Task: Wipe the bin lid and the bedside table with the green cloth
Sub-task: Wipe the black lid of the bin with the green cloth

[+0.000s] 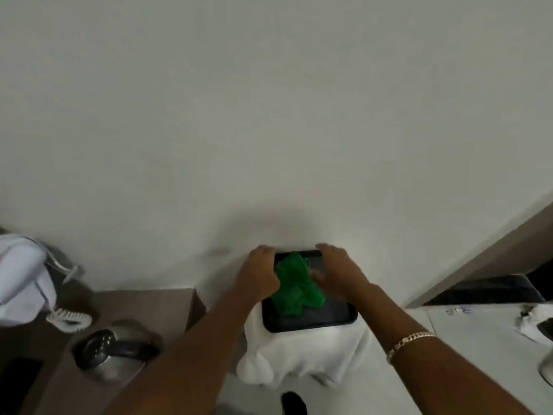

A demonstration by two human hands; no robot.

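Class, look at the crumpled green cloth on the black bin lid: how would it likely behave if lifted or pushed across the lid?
The crumpled green cloth lies in soft folds, so it would probably hang limp if lifted. It looks thin, so likely light. Pushed across the glossy black bin lid, it may bunch up rather than slide flat.

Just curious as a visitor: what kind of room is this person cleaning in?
Probably a hotel bedroom or guest room: a white corded telephone and a steel kettle sit on a brown wooden bedside table, beside a black-lidded bin with a white liner.
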